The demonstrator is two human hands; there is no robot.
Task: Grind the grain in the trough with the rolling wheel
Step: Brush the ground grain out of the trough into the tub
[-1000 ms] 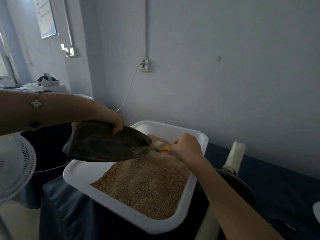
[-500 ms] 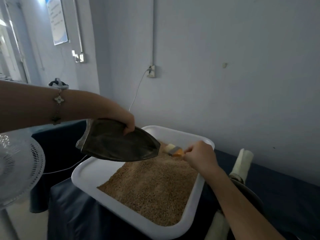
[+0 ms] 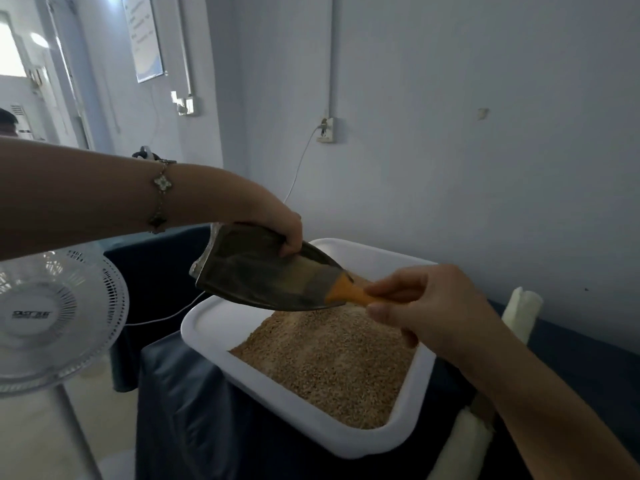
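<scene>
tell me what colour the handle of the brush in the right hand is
Orange, seen in the head view: the brush handle pinched by the right hand.

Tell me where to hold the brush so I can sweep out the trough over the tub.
Grip the brush by its orange handle, coming from the right as the right hand does. The bristle end points left into the trough's narrow tip, so only the handle sticks out clear over the tub. The left hand grips the trough's upper rim, so that side is taken.
</scene>
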